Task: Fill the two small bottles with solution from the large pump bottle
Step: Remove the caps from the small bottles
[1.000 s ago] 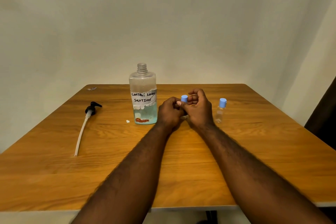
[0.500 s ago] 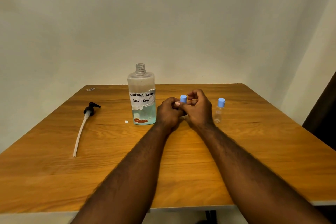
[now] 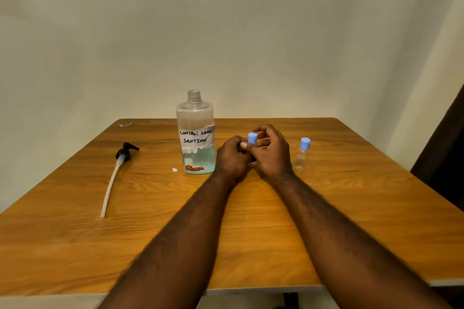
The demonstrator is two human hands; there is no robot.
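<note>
The large clear bottle (image 3: 196, 133) labelled "contact lens solution" stands uncapped mid-table, with bluish liquid in its lower third. Its black pump head with long white tube (image 3: 118, 168) lies flat to the left. My left hand (image 3: 232, 158) and my right hand (image 3: 272, 153) both wrap a small clear bottle whose blue cap (image 3: 252, 138) sticks up between the fingers; its body is mostly hidden. The right fingers curl around the cap. A second small bottle (image 3: 302, 155) with a blue cap stands upright just right of my right hand.
The wooden table (image 3: 251, 221) ends at a near edge below my forearms and a right edge by a dark curtain. A tiny white scrap (image 3: 174, 170) lies beside the large bottle. A small scrap (image 3: 125, 124) sits at the far left corner. A plain wall stands behind.
My hands have stayed on the small bottle; the right fingers have shifted slightly around the blue cap. Nothing else has moved.
</note>
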